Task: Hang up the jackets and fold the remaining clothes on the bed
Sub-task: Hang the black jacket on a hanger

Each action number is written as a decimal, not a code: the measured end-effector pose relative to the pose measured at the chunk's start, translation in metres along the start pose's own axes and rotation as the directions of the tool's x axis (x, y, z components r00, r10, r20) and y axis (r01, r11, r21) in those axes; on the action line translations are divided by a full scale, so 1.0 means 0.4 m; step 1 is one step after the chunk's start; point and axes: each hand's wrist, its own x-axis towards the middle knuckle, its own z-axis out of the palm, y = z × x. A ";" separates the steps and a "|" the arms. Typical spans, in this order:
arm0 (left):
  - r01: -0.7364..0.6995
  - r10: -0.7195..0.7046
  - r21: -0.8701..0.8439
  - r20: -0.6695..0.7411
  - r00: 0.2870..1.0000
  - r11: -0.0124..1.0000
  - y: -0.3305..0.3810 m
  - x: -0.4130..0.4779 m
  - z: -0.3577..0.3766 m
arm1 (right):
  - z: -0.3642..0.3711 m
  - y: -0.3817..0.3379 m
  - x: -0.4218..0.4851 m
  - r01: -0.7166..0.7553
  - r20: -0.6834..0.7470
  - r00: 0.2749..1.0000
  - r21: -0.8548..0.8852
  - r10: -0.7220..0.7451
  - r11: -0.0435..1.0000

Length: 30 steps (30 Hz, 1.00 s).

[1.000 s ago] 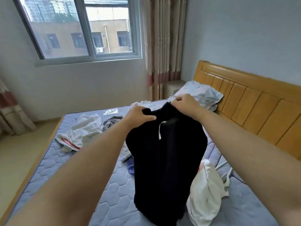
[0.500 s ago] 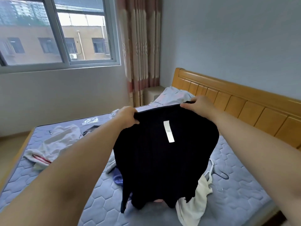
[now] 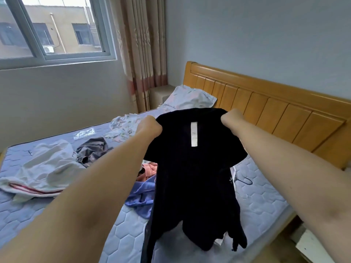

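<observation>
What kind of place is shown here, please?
Most likely a home bedroom: a bed with a wooden headboard and a pillow, loose clothes lying on it, and a curtain beside the window.

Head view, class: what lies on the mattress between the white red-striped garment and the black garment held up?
Head view: a crumpled grey garment, then a pink garment and a blue garment beside the black garment.

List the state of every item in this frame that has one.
Black top: held up, spread, label showing.
Left hand: grips the top's upper edge.
Right hand: grips the top's upper edge.
White garment: crumpled on the mattress.
Grey garment: crumpled, unfolded.
Blue garment: crumpled, unfolded.
Hanger: lying on the mattress.
</observation>
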 end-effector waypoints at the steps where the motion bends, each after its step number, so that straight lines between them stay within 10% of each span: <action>1: -0.029 0.029 0.005 0.081 0.996 1.000 0.001 0.007 0.016 | 0.010 0.011 0.000 -0.044 0.027 0.999 0.075 0.042 0.996; 5: -0.107 0.104 -0.019 0.458 0.883 0.994 -0.008 0.019 0.086 | 0.044 0.093 0.015 -0.253 0.166 0.963 0.308 0.210 0.917; 12: 0.057 0.152 -0.306 0.616 0.773 0.950 0.095 -0.009 0.325 | 0.132 0.254 0.091 -0.522 0.495 0.829 0.517 0.260 0.679; 21: 0.068 0.025 -0.149 0.547 0.837 0.986 0.277 0.087 0.824 | 0.239 0.500 0.430 -0.645 0.706 0.698 0.546 0.120 0.534; 30: 0.363 -0.289 -0.096 0.435 0.853 0.927 0.298 0.192 1.167 | 0.316 0.915 0.778 -0.722 0.604 0.641 0.263 0.475 0.640</action>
